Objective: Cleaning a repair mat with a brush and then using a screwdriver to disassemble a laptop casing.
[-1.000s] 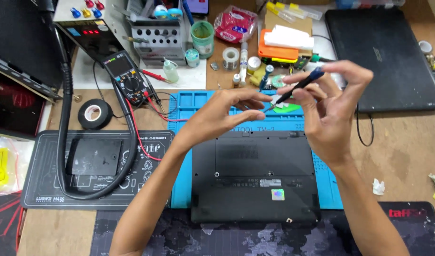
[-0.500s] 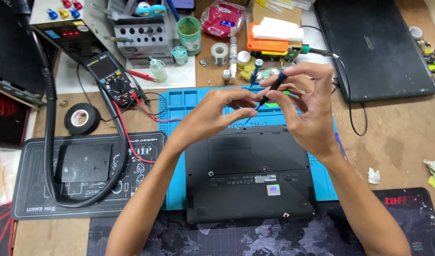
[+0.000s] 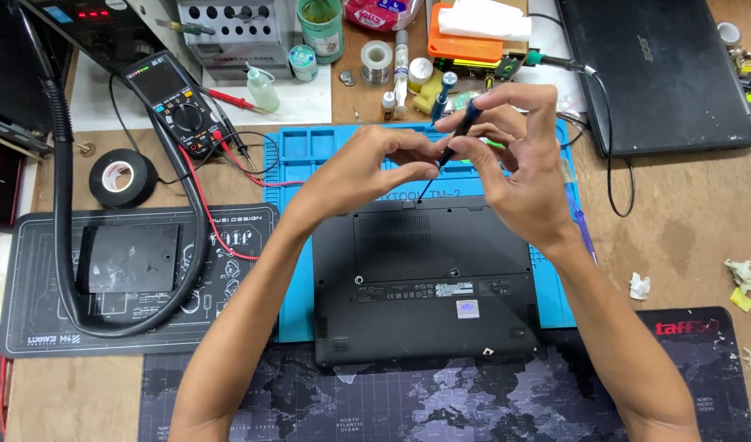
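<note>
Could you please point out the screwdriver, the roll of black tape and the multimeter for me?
Slim dark screwdriver point(image 3: 456, 137), head view, mid-shaft.
Black round tape roll point(image 3: 123, 177), head view, outer ring.
Black handheld multimeter point(image 3: 177, 105), head view, dial area.

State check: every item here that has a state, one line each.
laptop: upside down on blue mat, base cover on
screwdriver: held by both hands, tip near laptop's rear edge
multimeter: probe leads plugged in
second laptop: lid shut
tape roll: lying flat
left hand: pinching screwdriver shaft
right hand: gripping screwdriver handle
</note>
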